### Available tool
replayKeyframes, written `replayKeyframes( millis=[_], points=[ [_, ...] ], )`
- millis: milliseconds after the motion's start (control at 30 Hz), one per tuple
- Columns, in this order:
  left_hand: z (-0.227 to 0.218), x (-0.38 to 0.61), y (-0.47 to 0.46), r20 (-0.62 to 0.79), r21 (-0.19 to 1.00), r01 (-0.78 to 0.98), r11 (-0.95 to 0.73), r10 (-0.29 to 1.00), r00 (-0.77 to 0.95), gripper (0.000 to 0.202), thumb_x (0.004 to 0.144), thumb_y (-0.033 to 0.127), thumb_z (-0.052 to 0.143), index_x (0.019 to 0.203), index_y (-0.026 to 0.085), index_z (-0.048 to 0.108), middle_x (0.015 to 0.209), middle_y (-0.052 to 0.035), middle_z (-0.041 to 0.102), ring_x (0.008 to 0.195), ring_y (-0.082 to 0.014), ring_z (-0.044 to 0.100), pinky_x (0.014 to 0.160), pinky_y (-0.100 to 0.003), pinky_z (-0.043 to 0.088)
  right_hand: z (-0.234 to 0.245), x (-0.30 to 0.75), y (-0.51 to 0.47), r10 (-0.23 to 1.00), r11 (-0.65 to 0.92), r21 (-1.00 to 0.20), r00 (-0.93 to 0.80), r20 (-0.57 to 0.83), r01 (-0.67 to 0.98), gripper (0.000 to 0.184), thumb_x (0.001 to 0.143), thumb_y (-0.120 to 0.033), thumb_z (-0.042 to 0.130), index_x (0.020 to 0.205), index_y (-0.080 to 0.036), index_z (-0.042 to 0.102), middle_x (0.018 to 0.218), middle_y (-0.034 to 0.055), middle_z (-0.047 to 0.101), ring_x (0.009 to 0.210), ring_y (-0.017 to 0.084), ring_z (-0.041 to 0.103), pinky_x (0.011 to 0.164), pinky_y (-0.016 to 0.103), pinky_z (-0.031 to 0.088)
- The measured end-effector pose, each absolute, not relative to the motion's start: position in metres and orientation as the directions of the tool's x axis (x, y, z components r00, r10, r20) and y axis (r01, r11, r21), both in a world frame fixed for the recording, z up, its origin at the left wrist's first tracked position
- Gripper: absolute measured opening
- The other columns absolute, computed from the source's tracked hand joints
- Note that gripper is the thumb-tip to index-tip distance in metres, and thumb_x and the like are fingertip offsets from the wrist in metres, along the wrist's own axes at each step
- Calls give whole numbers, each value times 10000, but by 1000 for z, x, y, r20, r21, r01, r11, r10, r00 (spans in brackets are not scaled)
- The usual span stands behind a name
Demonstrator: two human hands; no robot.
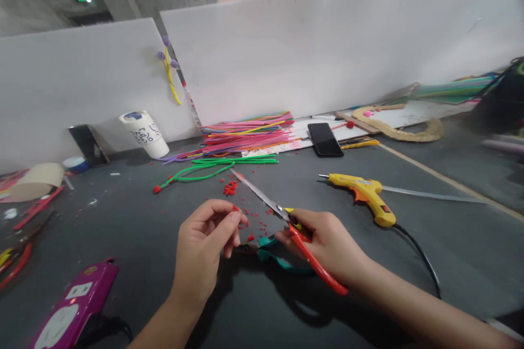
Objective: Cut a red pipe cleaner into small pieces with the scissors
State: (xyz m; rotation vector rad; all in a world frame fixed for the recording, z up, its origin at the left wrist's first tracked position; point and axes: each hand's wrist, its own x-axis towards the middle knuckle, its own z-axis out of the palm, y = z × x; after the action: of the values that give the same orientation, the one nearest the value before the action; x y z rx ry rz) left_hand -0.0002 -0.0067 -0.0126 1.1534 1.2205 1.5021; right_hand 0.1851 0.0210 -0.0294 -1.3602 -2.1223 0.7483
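My left hand (207,237) is closed in a pinch, with a small red piece (236,208) at the tips of thumb and index finger. My right hand (323,234) grips a pair of scissors (262,196) with red and yellow handles; the blades point up and to the left, and they look closed or nearly so. Below both hands lies a teal-handled tool (282,264), its metal end partly hidden by my left fingers. Small red clippings (230,188) are heaped and scattered on the dark table beyond my hands. Green stems (204,174), one tipped with a red ball (156,189), lie behind them.
A yellow glue gun (364,191) with its cord lies at the right. Colourful pipe cleaners (249,133), a phone (325,139) and a white cup (145,133) line the back. A purple power strip (76,305) and another red-handled tool (18,267) are at the left.
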Motion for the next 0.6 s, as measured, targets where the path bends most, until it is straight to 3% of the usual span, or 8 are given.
replayKeyframes(
  millis=[200,300,400,600],
  points=[
    [-15,-1,-3,131,991,55,-125,984,-124,64,746,233,575,711,183,556,630,33,586,465,-64,468,363,-147,338,-31,188,23,932,305,-738,-347,103,602,321,736,-416,506,558,-198,351,502,-63,331,494,88,254,449,196,232],
    [-15,-10,7,123,966,242,-88,983,-135,95,739,280,561,708,194,535,543,55,514,450,-83,452,380,-173,340,-30,188,24,934,305,-734,-343,104,607,334,728,-429,516,550,-199,350,488,-66,327,481,87,249,436,197,225],
    [-19,-28,26,162,778,627,-29,974,-156,138,741,323,514,690,198,543,513,58,474,461,-99,445,441,-200,351,-28,190,26,932,325,-728,-333,140,603,345,729,-431,515,542,-199,340,484,-67,320,475,84,248,433,197,223],
    [-34,-56,61,177,640,768,32,966,-188,135,668,280,527,565,199,562,540,28,542,539,-142,489,524,-239,321,-28,192,32,936,339,-717,-293,194,609,331,709,-385,543,532,-197,337,477,-72,312,469,79,242,433,196,215]
  ],
)
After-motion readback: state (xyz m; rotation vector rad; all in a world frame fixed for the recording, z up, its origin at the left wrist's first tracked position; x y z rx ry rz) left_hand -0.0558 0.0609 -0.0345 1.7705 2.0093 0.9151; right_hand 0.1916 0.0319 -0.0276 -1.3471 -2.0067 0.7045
